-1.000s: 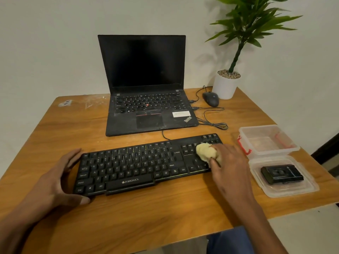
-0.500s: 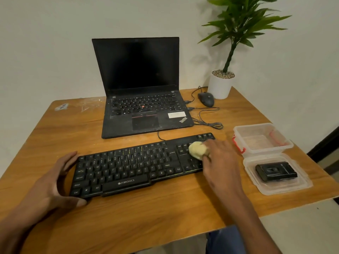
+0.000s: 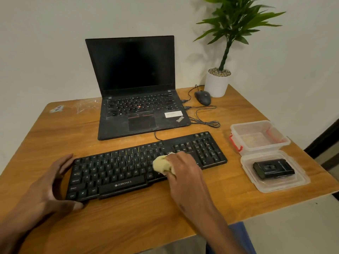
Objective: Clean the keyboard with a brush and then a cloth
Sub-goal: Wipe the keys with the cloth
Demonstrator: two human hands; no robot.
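Note:
A black Zebronics keyboard (image 3: 128, 167) lies across the front of the wooden table (image 3: 183, 213). My right hand (image 3: 183, 169) grips a bunched pale yellow cloth (image 3: 162, 165) and presses it on the keys right of the letter block, left of the number pad. My left hand (image 3: 53, 186) holds the keyboard's left end, fingers along its far corner and thumb at its near corner. A black brush-like item (image 3: 273, 168) lies on a clear plastic lid (image 3: 275, 184) to the right.
An open black laptop (image 3: 139, 99) stands behind the keyboard, with a wired mouse (image 3: 202, 97) and a white potted plant (image 3: 217, 83) at the back right. A clear plastic box (image 3: 258, 138) with red clips sits right of the keyboard. Cables (image 3: 205, 120) trail between them.
My right hand has slid the cloth leftward over the keys, from the number pad area toward the letter block. My left hand stays at the keyboard's left end.

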